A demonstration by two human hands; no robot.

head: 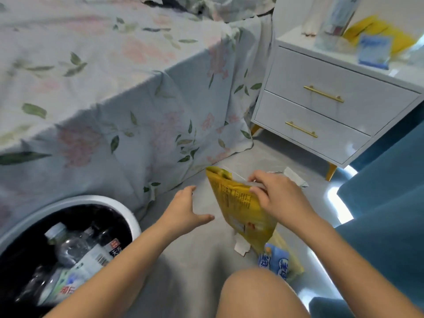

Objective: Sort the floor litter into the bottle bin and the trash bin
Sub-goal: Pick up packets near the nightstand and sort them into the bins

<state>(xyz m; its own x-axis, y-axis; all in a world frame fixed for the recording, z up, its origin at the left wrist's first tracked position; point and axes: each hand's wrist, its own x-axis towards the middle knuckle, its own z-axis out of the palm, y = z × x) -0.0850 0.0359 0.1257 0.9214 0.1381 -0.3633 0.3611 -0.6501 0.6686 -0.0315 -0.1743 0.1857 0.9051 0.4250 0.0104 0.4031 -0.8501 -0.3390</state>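
Note:
My right hand [277,198] grips the top edge of a yellow snack bag [238,203] and holds it up off the grey floor. Beside the bag, to its left, hovers my left hand [185,210], fingers relaxed and holding nothing. A round bin [119,203] with a grey rim and black liner stands at lower left; several clear plastic bottles [68,251] lie inside it. A blue and yellow wrapper [275,260] and a white paper scrap [241,246] lie on the floor under the bag. More white paper scraps [296,177] lie beyond my right hand.
A bed with a floral sheet [114,99] hanging to the floor fills the left and top. A white nightstand [325,106] with gold handles stands at upper right. A teal upholstered seat [387,203] borders the right side. My bare knee [257,292] is at the bottom.

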